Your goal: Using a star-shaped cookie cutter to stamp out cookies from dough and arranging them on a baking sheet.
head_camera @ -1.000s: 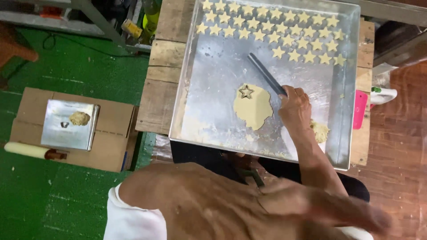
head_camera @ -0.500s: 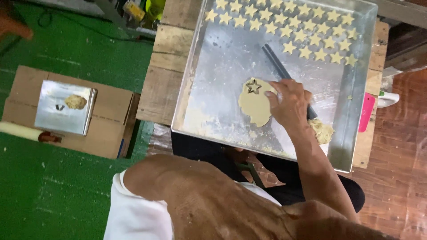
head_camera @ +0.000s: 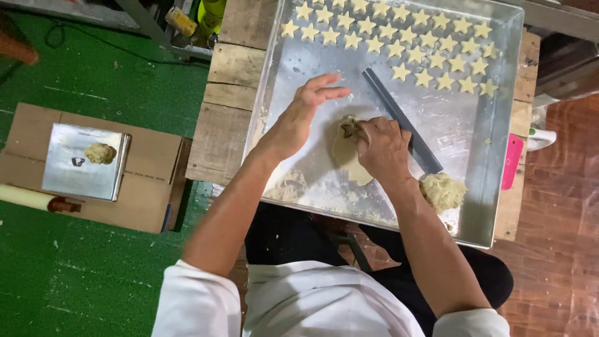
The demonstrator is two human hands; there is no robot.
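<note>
Dough (head_camera: 347, 157), flattened near the metal tray's (head_camera: 493, 181) front edge, lies directly under the right hand (head_camera: 385, 150), whose fingers pinch a star-shaped cutter (head_camera: 350, 129) onto its far end, while the left hand (head_camera: 301, 115) hovers open just beside.

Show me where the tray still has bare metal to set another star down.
Bare metal on the tray: right of the dark bar, below the star rows; also between the left rim and left hand. Crowded: the dough sheet under the right hand.
</note>
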